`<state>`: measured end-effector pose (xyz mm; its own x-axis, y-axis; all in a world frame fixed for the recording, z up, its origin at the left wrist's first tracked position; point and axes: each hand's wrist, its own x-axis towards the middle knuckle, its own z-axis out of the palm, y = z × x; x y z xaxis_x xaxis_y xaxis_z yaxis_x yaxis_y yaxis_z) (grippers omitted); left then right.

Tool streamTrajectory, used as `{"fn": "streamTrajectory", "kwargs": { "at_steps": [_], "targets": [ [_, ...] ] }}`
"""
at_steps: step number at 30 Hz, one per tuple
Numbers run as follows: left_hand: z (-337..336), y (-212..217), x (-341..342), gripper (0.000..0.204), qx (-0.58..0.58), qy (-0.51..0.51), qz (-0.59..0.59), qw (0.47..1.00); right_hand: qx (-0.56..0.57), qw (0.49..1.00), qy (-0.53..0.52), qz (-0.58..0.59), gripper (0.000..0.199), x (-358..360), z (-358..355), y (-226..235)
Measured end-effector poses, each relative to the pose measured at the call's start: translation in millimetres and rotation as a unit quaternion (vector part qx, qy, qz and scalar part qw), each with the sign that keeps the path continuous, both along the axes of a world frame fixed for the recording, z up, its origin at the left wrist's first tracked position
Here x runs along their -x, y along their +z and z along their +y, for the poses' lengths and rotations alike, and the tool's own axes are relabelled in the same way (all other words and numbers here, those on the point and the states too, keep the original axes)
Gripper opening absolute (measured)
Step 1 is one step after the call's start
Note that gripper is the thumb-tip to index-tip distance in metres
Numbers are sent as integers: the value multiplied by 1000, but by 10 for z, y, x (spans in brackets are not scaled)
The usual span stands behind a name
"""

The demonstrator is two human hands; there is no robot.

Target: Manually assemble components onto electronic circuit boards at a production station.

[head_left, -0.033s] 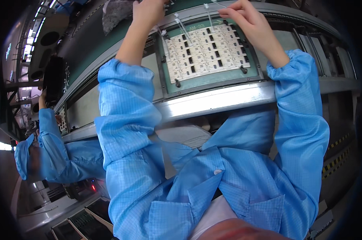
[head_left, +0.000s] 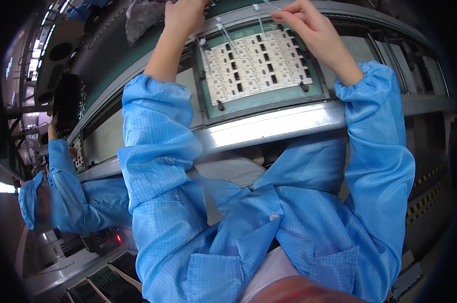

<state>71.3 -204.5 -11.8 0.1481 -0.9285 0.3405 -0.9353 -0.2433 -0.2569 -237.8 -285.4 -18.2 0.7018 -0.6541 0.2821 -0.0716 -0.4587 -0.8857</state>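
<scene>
A white circuit board panel (head_left: 258, 65) with rows of black parts lies on a green plate in a dark frame (head_left: 269, 109). Thin pale leads with white plugs (head_left: 219, 20) lie across its far and left edges. My right hand (head_left: 311, 25) is above the panel's far right corner, thumb and fingers pinched at the end of a thin pale lead (head_left: 272, 4). Past the far left corner is my left hand (head_left: 184, 19); the picture's top edge and the hand itself hide its fingertips, so its hold does not show.
A metal rail (head_left: 274, 124) runs along the near side of the frame. A clear plastic bag (head_left: 141, 20) lies beyond my left forearm on the green surface. Farther left, another person in a blue coat (head_left: 94, 198) works at the same line. Black knobs (head_left: 303, 87) hold the panel's corners.
The panel and frame sit slightly farther left in the picture. Both hands keep nearly the same pose over the far side.
</scene>
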Motion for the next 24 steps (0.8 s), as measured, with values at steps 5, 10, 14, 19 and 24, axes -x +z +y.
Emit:
{"fn": "streamTrajectory", "kwargs": {
  "at_steps": [5,10,14,19,24],
  "targets": [
    [-144,-128,110,15,-59,-32,-125,990,71,996,60,-6,18,76,-24,-173],
    [-141,-117,12,9,-58,-130,-198,970,242,965,106,1,14,-44,-54,-323],
    [-83,-24,-49,13,-14,-234,-17,972,302,948,97,-21,11,-71,-118,-443],
    [-175,-37,-171,21,305,-137,442,833,272,956,81,68,8,-110,-123,-476],
    [35,248,-322,19,303,-133,837,436,380,919,63,79,11,-47,-55,-347]
  ]
}}
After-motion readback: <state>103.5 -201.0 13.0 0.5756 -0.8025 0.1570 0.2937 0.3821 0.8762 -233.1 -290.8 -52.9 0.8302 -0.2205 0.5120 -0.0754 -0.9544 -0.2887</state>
